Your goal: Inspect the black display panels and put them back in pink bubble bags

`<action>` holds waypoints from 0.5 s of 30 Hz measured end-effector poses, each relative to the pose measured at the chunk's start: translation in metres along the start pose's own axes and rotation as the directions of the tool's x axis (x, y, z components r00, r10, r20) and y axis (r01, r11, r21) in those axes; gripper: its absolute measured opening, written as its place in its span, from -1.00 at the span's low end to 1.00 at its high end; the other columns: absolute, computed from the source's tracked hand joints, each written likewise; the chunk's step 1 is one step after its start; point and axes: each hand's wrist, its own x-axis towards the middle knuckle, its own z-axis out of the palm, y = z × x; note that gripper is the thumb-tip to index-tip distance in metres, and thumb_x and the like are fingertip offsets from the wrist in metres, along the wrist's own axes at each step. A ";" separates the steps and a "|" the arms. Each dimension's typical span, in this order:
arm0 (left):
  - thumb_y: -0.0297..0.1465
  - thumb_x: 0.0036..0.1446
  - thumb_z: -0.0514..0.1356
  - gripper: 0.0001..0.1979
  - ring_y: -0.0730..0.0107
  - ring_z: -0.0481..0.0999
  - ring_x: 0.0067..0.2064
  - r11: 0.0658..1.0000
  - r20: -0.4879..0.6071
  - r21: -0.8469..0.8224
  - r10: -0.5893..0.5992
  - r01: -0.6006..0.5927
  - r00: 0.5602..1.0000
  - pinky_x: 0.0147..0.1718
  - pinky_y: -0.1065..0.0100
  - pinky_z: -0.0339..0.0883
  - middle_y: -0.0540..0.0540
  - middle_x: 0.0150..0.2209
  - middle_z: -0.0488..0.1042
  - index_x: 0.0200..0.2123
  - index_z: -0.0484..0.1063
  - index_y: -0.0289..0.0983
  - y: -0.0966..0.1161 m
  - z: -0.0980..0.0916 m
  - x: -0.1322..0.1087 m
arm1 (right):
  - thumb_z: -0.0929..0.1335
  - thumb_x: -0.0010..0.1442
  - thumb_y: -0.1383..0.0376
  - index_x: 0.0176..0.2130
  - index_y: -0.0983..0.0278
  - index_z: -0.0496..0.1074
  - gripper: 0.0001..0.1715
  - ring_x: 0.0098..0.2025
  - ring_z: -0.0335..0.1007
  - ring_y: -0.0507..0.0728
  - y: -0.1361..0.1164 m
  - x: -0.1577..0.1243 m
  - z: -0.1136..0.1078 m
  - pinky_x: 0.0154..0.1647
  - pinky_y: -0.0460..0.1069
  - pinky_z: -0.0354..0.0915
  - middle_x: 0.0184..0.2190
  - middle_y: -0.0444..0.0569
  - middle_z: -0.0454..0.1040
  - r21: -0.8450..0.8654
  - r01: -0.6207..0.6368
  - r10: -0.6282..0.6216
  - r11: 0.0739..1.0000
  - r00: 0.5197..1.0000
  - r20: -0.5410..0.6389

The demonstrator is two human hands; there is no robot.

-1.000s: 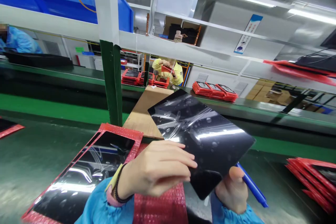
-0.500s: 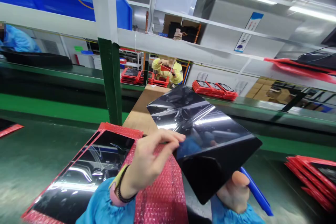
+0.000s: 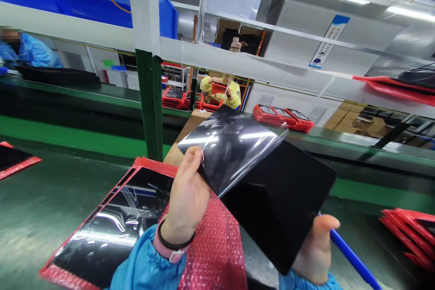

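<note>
Black panel (image 3: 285, 186): flat, rectangular, held up mid-scene, tilted, corner pointing near. Near-right part bare, dark, smooth. Clear film (image 3: 238, 149): glossy, streaked with reflections, over panel's far-left part, loose edge lifted, running diagonally across. Blue pen (image 3: 353, 253): slim, right of panel, slanting near-right.

Left hand (image 3: 189, 195) pinching, higher; right hand (image 3: 315, 248) gripping, lower.

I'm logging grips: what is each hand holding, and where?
The left hand pinches the clear film by its left side; the right hand holds the black panel by its lower right edge. Whether it grips the blue pen is hidden.
</note>
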 end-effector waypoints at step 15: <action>-0.32 0.20 0.18 -0.91 0.40 0.33 -0.24 0.812 -0.003 0.147 0.572 -0.565 0.820 -0.20 0.40 0.30 0.01 -0.34 0.25 -0.35 0.42 -0.17 -0.016 -0.004 -0.038 | 0.56 -0.08 0.17 0.37 -0.11 -0.19 0.28 0.04 0.49 0.24 -0.003 -0.010 0.047 -0.13 -0.02 0.49 0.23 -0.09 0.34 -0.401 -0.050 0.048 0.915 0.999 -0.015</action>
